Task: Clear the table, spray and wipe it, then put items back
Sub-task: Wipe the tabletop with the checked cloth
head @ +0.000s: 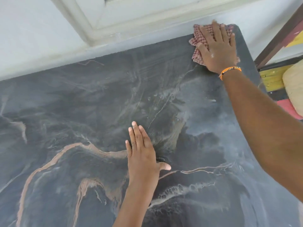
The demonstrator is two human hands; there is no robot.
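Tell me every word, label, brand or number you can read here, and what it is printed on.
None: no readable text shows anywhere.
Table: only marbled veins and wipe streaks, no print.
Checked cloth under the right hand: woven pattern only.
Orange wristband: no lettering visible.
Yellow and red items at the right edge: blurred, no letters to make out.
Left hand: flat on the table, holding nothing.

A pale wall [32, 30] runs along the far side. A white window frame [91, 18] sits in it, up at the top. On the right stands a dark brown wooden frame [278, 41]. Near it are yellow boards [272, 79] and a cream cushion [293, 86]. Soft daylight fills the room.
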